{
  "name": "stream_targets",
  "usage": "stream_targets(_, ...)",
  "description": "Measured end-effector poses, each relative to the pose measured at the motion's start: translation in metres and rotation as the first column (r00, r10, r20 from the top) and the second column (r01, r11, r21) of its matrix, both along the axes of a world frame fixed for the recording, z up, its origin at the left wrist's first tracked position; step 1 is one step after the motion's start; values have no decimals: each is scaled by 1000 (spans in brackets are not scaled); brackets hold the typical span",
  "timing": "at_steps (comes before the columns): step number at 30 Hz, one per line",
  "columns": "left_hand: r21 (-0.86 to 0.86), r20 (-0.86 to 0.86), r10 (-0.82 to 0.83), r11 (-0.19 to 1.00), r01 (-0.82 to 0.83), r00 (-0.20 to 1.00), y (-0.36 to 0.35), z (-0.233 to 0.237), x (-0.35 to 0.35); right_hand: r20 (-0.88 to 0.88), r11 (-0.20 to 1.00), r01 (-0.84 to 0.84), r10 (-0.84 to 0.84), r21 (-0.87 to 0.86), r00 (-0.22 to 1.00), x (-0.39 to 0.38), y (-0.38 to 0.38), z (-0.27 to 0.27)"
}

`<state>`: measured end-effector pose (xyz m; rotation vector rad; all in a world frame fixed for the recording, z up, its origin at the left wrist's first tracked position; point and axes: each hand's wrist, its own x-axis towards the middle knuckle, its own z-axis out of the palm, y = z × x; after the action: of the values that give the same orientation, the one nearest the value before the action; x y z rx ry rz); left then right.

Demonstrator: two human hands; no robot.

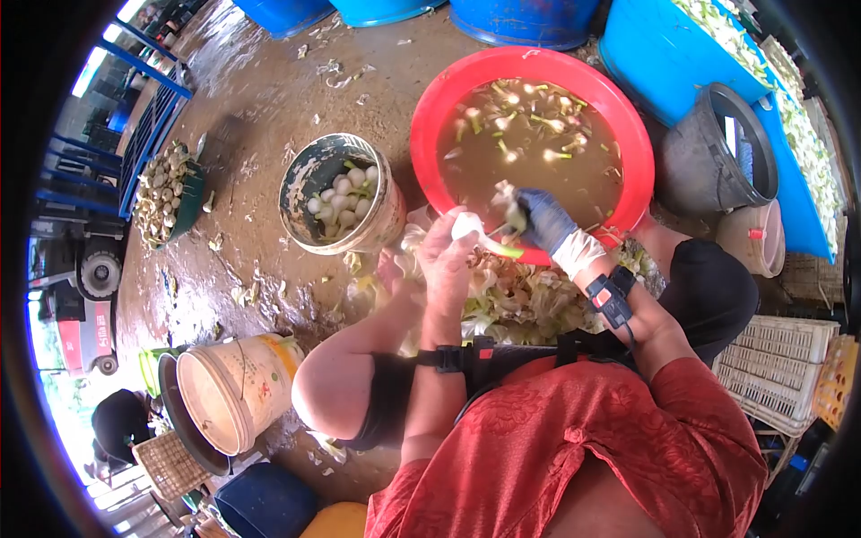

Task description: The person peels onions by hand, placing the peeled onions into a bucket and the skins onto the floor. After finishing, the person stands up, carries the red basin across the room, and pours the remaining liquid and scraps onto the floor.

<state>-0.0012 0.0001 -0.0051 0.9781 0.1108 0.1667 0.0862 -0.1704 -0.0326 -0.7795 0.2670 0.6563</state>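
Bare and closed, my left hand grips a peeled white bulb with a green stem that points to the right. My right hand, in a dark blue glove, is closed on a pale, ragged piece of peel beside the bulb. Both hands are over the near edge of a red tub of brown water, where several bulbs with green stems float. Below my hands lies a heap of peelings. A bucket to the left holds peeled white bulbs.
A green basket of unpeeled bulbs stands at the far left. Blue tubs line the back, and a grey bucket is at the right. White buckets lie at the lower left. Peel scraps litter the wet floor.
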Motion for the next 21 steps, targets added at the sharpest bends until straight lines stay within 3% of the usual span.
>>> stream_targets(1,0,0,0,1000,0,1000,3,-1,2,-3,997,53,-53,-55,999,4,-10,-10)
stream_targets(3,-275,73,-2,961,22,997,9,-2,6,-3,988,103,-104,-111,995,6,-19,-17)
stream_targets(4,-277,74,-1,961,21,997,9,-5,6,284,921,3,117,-389,952,2,-21,-14)
stream_targets(5,-315,46,-11,949,25,999,8,-7,6,463,762,3,390,-648,796,-1,-22,-12)
stream_targets(6,-352,20,-23,935,29,1000,7,-10,7,462,761,5,389,-649,797,-5,-23,-10)
stream_targets(8,-358,34,-45,932,54,998,6,-8,8,393,366,144,840,-919,374,-14,-14,15)
stream_targets(9,-363,47,-64,929,77,997,6,-6,9,465,506,64,727,-860,505,-15,-11,9)
stream_targets(10,-361,46,-62,929,75,997,6,-5,8,466,508,62,727,-859,505,-18,-6,16)
stream_targets(12,-248,-39,-47,968,36,998,4,-4,6,723,752,241,412,-613,554,-23,5,45)
stream_targets(13,-248,-40,-54,968,42,998,2,-3,5,788,733,340,429,-589,442,-23,10,54)
stream_targets(14,-97,-69,-53,994,46,996,0,-3,4,788,731,344,426,-589,444,-22,13,58)
stream_targets(15,57,-95,-45,997,51,994,-1,-2,4,793,678,412,511,-609,332,-20,16,61)
stream_targets(16,57,-95,-45,997,51,994,-3,-1,3,775,626,480,594,-615,218,-18,17,61)
stream_targets(17,197,-85,-42,979,58,996,-4,0,3,774,619,513,614,-594,155,-14,18,58)
stream_targets(18,332,-75,-39,941,62,996,-5,0,2,773,620,512,615,-595,154,-14,18,57)
stream_targets(20,376,-93,-29,925,62,995,-5,5,1,586,422,570,800,-705,133,-16,20,68)
stream_targets(21,456,-113,-46,885,93,993,-4,6,1,585,421,569,800,-706,134,-15,19,68)
